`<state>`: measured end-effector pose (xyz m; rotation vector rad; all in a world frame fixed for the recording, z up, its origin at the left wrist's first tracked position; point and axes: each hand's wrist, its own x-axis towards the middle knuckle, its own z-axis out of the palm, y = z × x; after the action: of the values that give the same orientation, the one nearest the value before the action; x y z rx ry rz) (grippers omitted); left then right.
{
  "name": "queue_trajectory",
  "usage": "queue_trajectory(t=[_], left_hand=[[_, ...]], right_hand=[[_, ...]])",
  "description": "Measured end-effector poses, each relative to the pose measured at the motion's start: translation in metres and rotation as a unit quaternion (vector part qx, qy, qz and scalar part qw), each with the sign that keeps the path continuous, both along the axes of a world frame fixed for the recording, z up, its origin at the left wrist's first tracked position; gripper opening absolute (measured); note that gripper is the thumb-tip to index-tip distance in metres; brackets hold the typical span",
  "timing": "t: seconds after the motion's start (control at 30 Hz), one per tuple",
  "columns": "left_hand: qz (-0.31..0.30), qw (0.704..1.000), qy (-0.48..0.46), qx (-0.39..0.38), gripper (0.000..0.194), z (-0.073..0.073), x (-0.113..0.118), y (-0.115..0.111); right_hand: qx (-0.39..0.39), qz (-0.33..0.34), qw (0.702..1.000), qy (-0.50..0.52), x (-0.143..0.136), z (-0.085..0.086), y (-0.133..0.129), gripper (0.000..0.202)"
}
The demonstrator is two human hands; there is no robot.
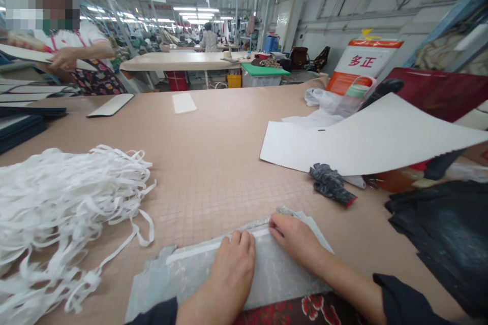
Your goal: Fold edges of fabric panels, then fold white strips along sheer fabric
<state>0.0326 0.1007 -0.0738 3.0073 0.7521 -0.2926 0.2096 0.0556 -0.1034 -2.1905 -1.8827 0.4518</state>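
A stack of grey fabric pieces (175,279) lies at the table's front edge, with a narrow white tape (194,250) along its far edge. My left hand (236,259) presses down on the tape, its fingers bent and held together; what sits under the fingertips is hidden. To its right, my right hand (292,233) has thumb and fingers pinched on the tape near the stack's right end. A big tangled heap of white tape (76,198) covers the table at the left, one loose strand trailing toward the stack. Dark red flowered cloth (293,310) shows below the fabric.
A dark knitted glove (331,183) lies beside a large curved white sheet (366,137) on the right. Black sheet material (438,228) is piled at the right edge. At the far left, a co-worker (86,53) handles a pale panel over stacked panels (19,129).
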Motion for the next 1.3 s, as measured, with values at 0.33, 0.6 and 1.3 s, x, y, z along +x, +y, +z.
queue_trajectory(t=[0.33,0.6,1.3], left_hand=[[-0.013,0.996,-0.021,0.088,0.039,-0.034,0.005,-0.006],[-0.008,0.996,-0.005,0.089,0.047,-0.029,0.01,-0.006],[-0.02,0.996,-0.04,0.072,0.051,-0.031,0.005,-0.005]], right_hand=[[0.019,-0.124,0.982,0.138,0.064,0.0,-0.022,0.013],[0.032,-0.161,0.972,0.167,0.079,-0.014,-0.018,0.014],[-0.015,-0.08,0.997,-0.009,0.07,0.017,-0.008,0.018]])
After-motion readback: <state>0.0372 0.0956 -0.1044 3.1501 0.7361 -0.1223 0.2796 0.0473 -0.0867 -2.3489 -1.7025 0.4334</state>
